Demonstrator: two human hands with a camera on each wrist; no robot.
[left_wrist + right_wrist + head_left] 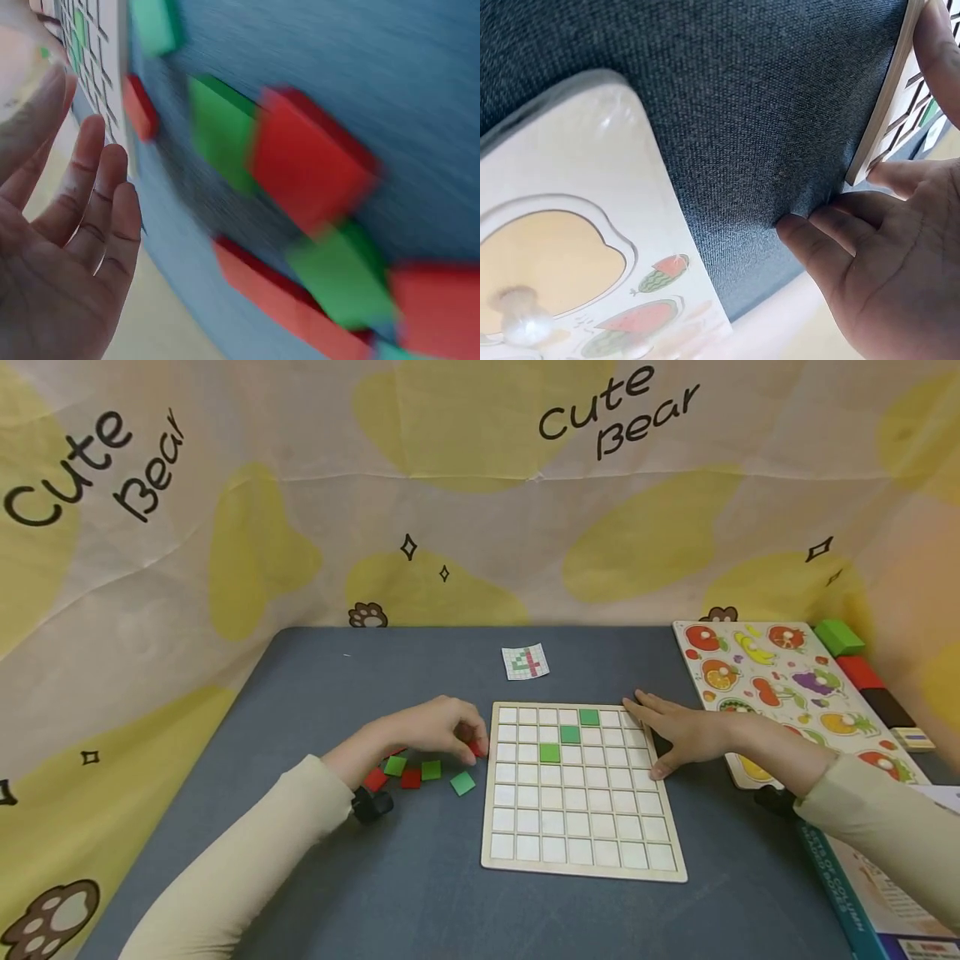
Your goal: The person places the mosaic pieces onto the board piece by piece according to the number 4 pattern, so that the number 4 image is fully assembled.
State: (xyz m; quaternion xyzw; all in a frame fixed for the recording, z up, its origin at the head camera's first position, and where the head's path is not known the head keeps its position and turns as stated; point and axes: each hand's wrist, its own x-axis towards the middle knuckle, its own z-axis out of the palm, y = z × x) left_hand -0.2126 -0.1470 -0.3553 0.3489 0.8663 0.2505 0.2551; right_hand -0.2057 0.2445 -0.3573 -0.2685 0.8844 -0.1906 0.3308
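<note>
1. Loose tiles (410, 778) lay left of the board, several just beside the left wrist; in my judgement, a low sweep of the sleeve (277, 835) could scatter them.
2. The left hand (442, 727) had its fingers loosely bent, gripping nothing. A red tile (477, 749) lay by its fingertips, just beside the board's left edge; with the wrist view blurred, touch was hard to judge. A hurried pinch so near the rim could knock the board.
3. The board (585, 873) lay flat between the hands, three green tiles (570, 734) set diagonally in its far rows. A jolt could unseat them.
4. The right hand (686, 731) was spread, thumb and fingers touching the board's right edge near the far corner; uneven pressure there could turn it.
</note>
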